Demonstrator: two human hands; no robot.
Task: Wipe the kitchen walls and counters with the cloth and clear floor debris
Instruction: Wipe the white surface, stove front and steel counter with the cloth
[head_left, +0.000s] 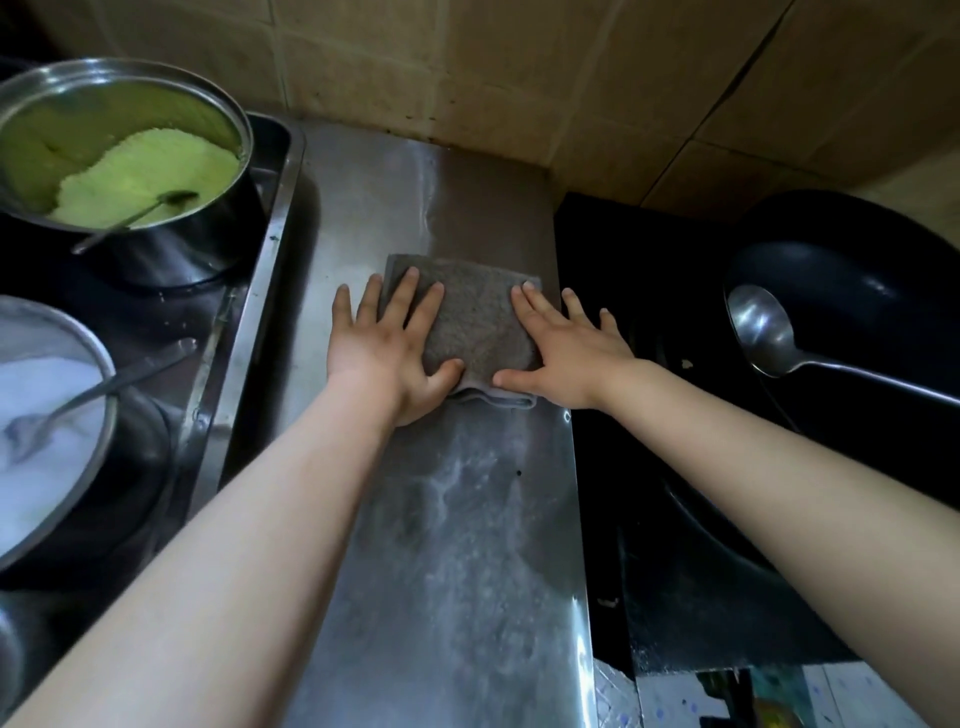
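Note:
A folded grey cloth (475, 322) lies flat on the stainless steel counter (457, 545), about midway along it. My left hand (387, 345) presses on the cloth's left side with straight, spread fingers; its outer fingers rest on the bare steel. My right hand (563, 348) presses on the cloth's right edge, fingers straight, with the outer fingers reaching over the black stove top. The counter in front of the cloth shows whitish wet smears. The tiled wall (519, 78) rises behind the counter.
On the left a steel pot of green mash (124, 166) with a spoon and a steel bowl of white liquid (41, 415) stand in the sink area. At right a black stove (675, 493) carries a black wok (841, 322) with a metal ladle (769, 332).

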